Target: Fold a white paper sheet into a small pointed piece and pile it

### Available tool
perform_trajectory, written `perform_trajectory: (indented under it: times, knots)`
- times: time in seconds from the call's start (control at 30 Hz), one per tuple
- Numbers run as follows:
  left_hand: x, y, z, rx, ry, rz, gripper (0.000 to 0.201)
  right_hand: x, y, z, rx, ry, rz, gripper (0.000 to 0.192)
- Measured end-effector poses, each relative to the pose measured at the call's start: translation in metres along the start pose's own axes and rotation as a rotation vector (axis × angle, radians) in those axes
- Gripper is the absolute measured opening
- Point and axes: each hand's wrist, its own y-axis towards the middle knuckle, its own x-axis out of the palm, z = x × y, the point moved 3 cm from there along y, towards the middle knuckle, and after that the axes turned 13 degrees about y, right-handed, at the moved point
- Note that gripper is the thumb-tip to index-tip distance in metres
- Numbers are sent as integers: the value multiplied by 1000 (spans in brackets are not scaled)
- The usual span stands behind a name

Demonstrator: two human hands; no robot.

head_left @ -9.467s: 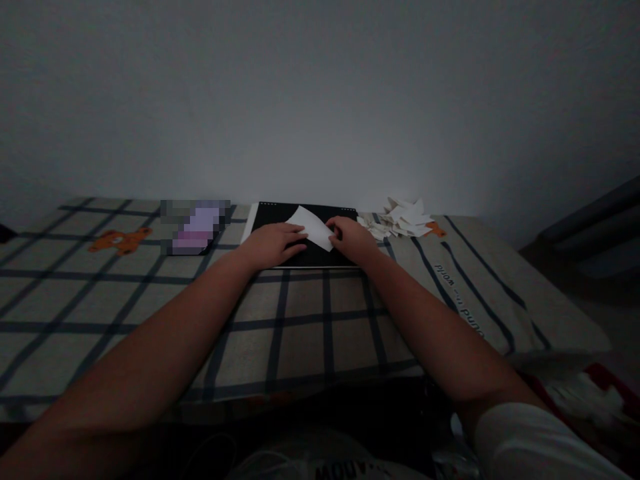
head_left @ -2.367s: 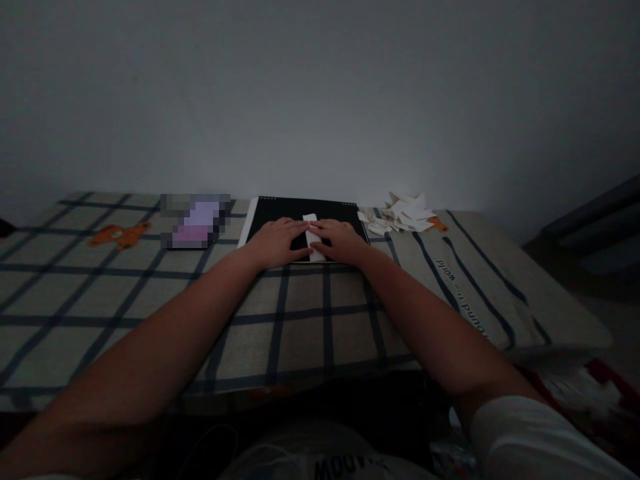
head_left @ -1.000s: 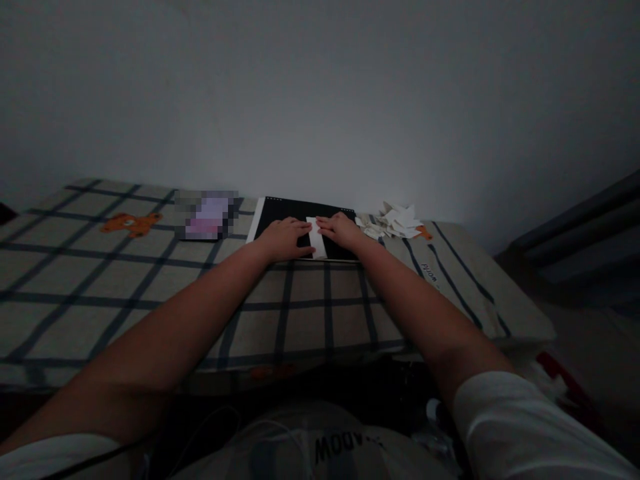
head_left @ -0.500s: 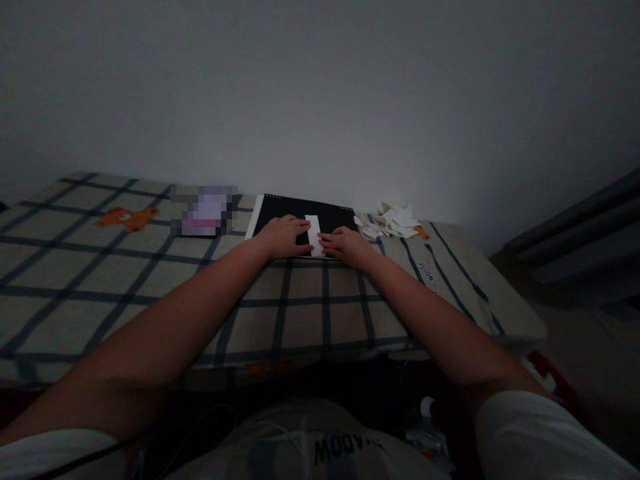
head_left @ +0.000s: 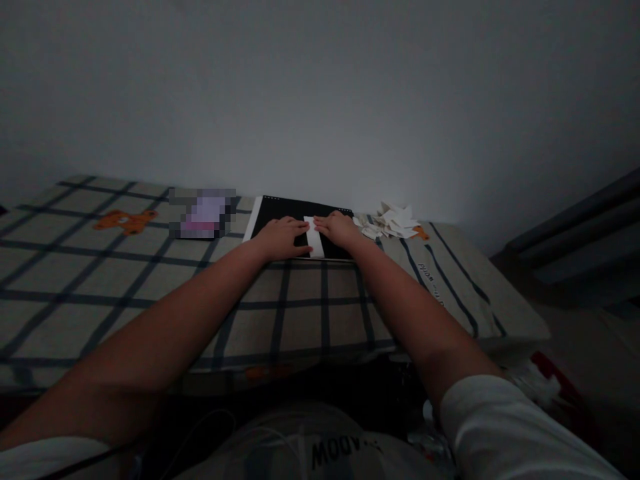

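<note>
A narrow white paper strip (head_left: 315,241) lies lengthwise on a black sheet or notebook cover (head_left: 290,207) that has a white left margin and small holes along its top edge. My left hand (head_left: 283,238) rests flat on the black cover, fingers spread, with fingertips at the strip's upper left edge and the thumb at its lower end. From the other side, my right hand (head_left: 339,229) lies with its fingertips on the strip's upper right part. Both hands are open and press the strip down rather than grip it.
To the right of the cover is a heap of torn or folded white paper pieces (head_left: 393,221). A phone-like object (head_left: 204,217), blurred out, lies at the left. Everything rests on a checked tablecloth (head_left: 300,313) against a grey wall (head_left: 320,100).
My right hand has slid up along the strip, from its lower part to near its top. My left hand stays in about the same place.
</note>
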Motion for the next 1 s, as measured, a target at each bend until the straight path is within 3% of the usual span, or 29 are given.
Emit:
perform_trajectory:
  times: [0.13,0.43,0.57,1.0]
  knots:
    - [1,0,0,4,5,10,70,0,-6,-3,-21,-46,-1,46]
    - [5,2,-2,4,-15,18,72,-1,-52,-10,-76,-90,-12,49]
    - [3,2,-2,0,4,-7,74,-3,-66,-15,-150,-126,-63,42]
    - [4,0,-2,-5,-11,10,74,-15,-66,-14,-239,-101,-129,40]
